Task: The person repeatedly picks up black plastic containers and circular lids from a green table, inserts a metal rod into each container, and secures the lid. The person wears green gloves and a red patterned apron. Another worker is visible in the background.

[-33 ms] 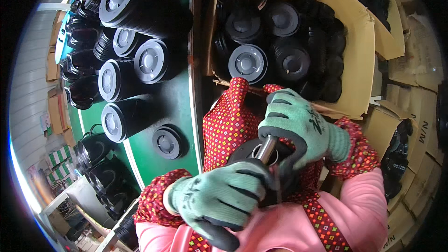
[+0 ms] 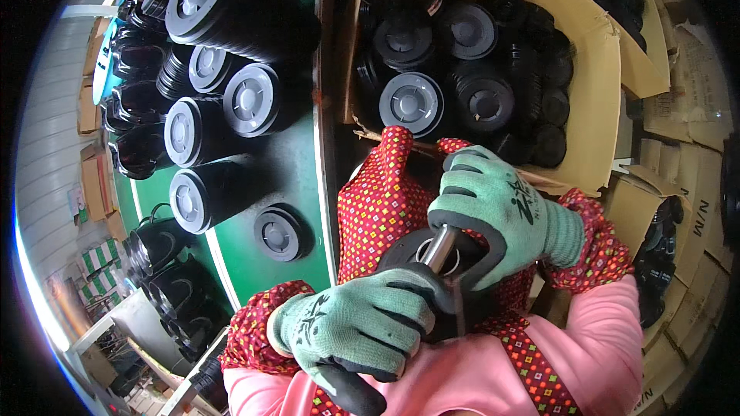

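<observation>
Both my hands wear green gloves with dark grey fingertips and work close above my lap, over a red patterned apron. My left hand is closed around the lower edge of a black round part. My right hand grips a shiny metal rod that stands in the centre of that part. The fingers of both hands hide most of the part's rim.
A cardboard box ahead holds several black round lids with grey centres. On the green table to the left lie stacks of black cylinders with grey caps and a single black lid. Black buckets and cartons stand around.
</observation>
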Demonstrator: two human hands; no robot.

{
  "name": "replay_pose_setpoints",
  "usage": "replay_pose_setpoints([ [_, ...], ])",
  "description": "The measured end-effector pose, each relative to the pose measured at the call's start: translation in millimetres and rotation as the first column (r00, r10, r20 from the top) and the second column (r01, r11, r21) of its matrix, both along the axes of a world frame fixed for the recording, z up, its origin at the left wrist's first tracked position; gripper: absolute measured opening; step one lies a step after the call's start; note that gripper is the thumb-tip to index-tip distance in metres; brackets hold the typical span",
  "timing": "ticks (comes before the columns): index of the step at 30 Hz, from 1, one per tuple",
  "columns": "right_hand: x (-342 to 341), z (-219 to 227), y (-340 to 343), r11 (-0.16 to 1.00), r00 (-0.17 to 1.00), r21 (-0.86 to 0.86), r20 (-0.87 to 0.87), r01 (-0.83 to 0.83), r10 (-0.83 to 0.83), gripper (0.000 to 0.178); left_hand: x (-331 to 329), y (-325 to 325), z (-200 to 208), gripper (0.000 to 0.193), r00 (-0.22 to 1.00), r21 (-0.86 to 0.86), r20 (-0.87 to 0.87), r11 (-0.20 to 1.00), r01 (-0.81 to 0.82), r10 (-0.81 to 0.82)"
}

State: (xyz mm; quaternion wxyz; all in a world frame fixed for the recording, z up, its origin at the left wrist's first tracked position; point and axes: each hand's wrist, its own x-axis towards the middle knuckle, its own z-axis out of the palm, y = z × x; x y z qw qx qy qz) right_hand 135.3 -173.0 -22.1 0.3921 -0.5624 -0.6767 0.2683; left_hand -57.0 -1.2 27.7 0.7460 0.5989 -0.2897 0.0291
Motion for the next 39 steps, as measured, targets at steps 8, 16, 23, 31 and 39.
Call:
replay_pose_setpoints([
  [8, -4, -19, 18, 0.978, 0.984, 0.209, -0.169, -0.016, 0.053, 0.047, 32, -64, 101, 0.058, 0.902, 0.967, 0.112, 0.165, -0.196, 0.418],
  [16, -20, 18, -13, 0.948, 0.936, -0.157, 0.269, 0.276, -0.227, 0.064, 32, -22, 72, 0.065, 0.904, 0.976, -0.214, 0.129, 0.178, 0.370],
  [23, -13, 54, -26, 0.883, 0.954, -0.413, 0.277, 0.222, -0.110, 0.068, 40, 30, 31, 0.070, 0.955, 0.857, -0.270, 0.482, 0.180, 0.125],
  [31, -29, 78, -20, 0.639, 0.882, -0.631, 0.436, 0.440, -0.177, 0.069, 74, 45, -38, 0.043, 0.995, 0.786, 0.031, 0.613, -0.080, 0.090],
  [39, -40, 87, -56, 0.907, 0.782, 0.013, 0.503, 0.421, -0.369, 0.097, 13, 43, -21, 0.049, 0.870, 0.788, -0.021, 0.544, -0.289, 0.493],
])
